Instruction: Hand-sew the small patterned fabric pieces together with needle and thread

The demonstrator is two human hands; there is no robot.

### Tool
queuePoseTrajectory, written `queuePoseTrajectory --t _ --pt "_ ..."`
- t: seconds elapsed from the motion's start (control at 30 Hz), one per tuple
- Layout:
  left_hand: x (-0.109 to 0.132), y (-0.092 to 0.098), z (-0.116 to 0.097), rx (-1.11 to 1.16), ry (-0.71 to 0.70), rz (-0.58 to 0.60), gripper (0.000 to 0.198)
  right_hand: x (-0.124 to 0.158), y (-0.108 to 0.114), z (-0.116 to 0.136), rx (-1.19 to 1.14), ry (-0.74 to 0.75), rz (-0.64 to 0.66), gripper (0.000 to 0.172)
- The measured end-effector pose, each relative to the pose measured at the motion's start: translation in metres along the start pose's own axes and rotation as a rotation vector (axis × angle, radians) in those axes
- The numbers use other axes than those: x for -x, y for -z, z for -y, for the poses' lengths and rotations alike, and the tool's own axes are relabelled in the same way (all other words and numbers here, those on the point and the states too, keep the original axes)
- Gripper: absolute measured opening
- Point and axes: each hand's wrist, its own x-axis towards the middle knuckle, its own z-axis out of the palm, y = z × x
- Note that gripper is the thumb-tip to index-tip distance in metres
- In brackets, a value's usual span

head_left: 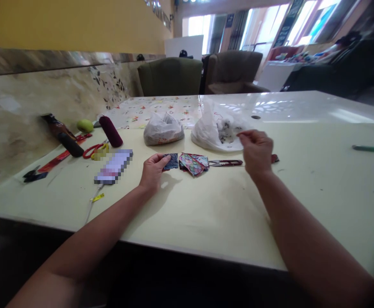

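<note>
Center frame: crinkly dark square piece [173, 161], flat, pinched tight in my left hand [153, 171], forearm [106, 226] angled from lower left. Glossy scale-print scraps [193, 164] just right of it. My right hand [257, 152], right of center, raised, fingertips closed together; can't tell on what.

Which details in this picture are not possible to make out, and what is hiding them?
All in the head view:
Dark patch: its left part, covered by the left hand.
Right hand: whether its fingertips hold anything; too small to tell.
Dark red thing: its full shape, hidden behind the right hand.
Phone: screen content, masked by pixel blocks.
Smaller plastic bag: contents, veiled by its plastic.
</note>
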Motion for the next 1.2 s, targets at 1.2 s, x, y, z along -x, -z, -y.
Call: queuePoseTrajectory --t 1.2 --pt "0.022 -0.008 -0.005 -0.135 -0.015 0.176 0.019 0.081 -0.029 0.098 -0.193 0.085 0.671 0.011"
